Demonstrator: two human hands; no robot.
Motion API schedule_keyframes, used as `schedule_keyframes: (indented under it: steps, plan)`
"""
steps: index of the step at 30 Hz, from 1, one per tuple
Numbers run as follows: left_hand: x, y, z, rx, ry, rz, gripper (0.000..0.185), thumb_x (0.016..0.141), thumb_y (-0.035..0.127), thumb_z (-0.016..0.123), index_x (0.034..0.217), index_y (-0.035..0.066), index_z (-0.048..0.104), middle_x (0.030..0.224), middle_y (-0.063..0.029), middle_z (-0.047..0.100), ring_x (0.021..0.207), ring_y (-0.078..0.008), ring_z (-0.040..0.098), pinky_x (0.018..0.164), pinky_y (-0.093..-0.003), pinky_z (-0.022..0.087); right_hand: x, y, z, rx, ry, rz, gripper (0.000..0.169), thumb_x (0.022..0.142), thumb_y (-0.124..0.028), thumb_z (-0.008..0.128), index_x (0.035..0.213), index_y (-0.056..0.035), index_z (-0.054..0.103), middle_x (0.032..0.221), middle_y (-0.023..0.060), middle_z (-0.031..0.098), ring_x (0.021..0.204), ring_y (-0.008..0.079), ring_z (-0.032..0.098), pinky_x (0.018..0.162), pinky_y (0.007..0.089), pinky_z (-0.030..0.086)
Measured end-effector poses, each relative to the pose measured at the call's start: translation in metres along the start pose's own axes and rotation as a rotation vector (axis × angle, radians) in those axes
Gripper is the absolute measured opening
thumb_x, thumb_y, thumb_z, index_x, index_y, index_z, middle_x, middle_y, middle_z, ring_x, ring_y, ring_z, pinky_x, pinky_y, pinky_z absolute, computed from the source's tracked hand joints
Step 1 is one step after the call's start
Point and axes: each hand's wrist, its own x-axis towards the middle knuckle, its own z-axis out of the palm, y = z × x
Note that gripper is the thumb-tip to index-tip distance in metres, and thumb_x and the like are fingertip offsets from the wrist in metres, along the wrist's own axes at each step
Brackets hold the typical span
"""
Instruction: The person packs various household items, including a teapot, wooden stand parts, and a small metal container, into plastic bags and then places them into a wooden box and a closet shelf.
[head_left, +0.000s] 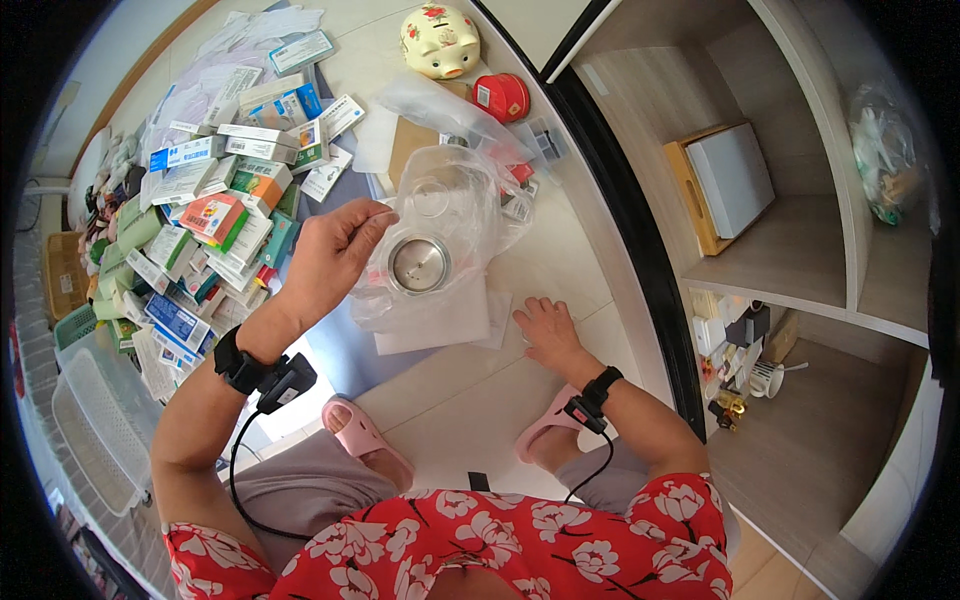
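My left hand (339, 246) is raised with thumb and fingers pinched together, beside a clear plastic bag (450, 184). Whether anything thin sits between the fingertips cannot be told. Just right of the fingertips, a round metal tin (419, 265) shows its shiny inner base with a few small specks. Around the tin, the crumpled plastic overlaps white sheets (442, 322) on the floor. My right hand (551, 335) reaches low over the floor tiles, palm down and fingers spread. A faint clear edge shows by its thumb, too indistinct to name.
A heap of medicine boxes (217, 217) lies to the left, near a clear plastic bin (101, 427). Beyond the bag stand a piggy bank (440, 41) and a red tin (501, 97). An open cabinet (772, 360) with a black-edged frame borders the right side.
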Motion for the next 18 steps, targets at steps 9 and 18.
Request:
schedule_keyframes:
  steps: [9,18]
  plan:
    - [-0.008,0.005,-0.011,0.074,0.045,0.048,0.021,0.097,0.018,0.056,0.103,0.000,0.065,0.066,-0.0108,0.056,0.056,-0.0149,0.047,0.056,-0.0296,0.043,0.024,0.013,-0.035,0.222,-0.135,0.075,0.053,0.064,-0.020,0.080,0.113,-0.0081,0.060,0.108,0.0127,0.056,0.102,0.0305,0.056,0.084,0.0408,0.048]
    - [-0.015,0.012,-0.023,0.108,0.040,0.044,0.021,0.099,0.016,0.055,0.104,-0.001,0.065,0.069,-0.0012,0.055,0.060,-0.0061,0.044,0.054,-0.0247,0.038,0.031,0.003,-0.180,1.052,-0.010,-0.126,0.062,0.071,-0.014,0.081,0.127,-0.0053,0.056,0.116,0.0061,0.057,0.105,0.0169,0.056,0.082,0.0299,0.051]
